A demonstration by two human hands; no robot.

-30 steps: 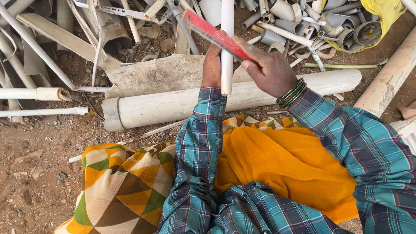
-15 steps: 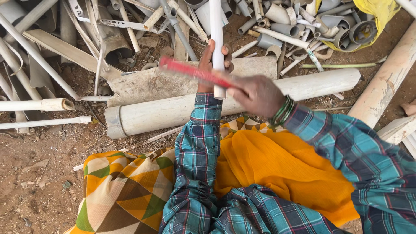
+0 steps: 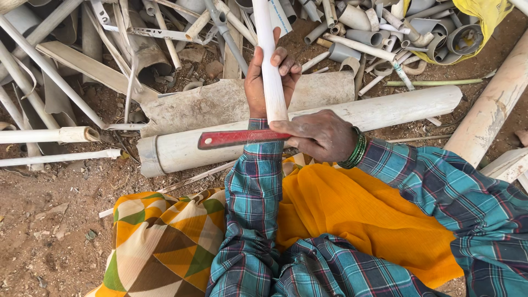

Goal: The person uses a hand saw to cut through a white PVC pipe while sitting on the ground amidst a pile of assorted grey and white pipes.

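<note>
**Blade laid across a thin white pipe**

The left hand point(image 3: 264, 82) reaches straight forward from a plaid sleeve point(image 3: 253, 209), forearm stretched away from the body, and wraps the thin pipe point(image 3: 267, 49) from behind. Its grip is closed around the pipe: fingers curl over the right side, thumb up on the left. The pipe runs nearly upright in the view, tilted slightly left at the top, and its lower end rests on the thick pipe point(image 3: 385, 110).

The right hand point(image 3: 322, 135) comes in from the right, wrist bent, with green bangles point(image 3: 355, 148) at the cuff. Its grip is clenched on the handle end of a red blade point(image 3: 242, 137), which is hidden inside the fist. The blade lies almost level and points left, crossing just below the thin pipe's lower end and over the left wrist. Whether its edge touches the thin pipe cannot be told.

The thick pipe lies crosswise on the dirt ground point(image 3: 49, 220), just beyond the hands. Behind it sits a flattened pipe piece point(image 3: 220, 102), and farther back a heap of scrap pipes point(image 3: 374, 27). Nearer than the thick pipe, orange cloth point(image 3: 357, 214) covers the lap.
</note>
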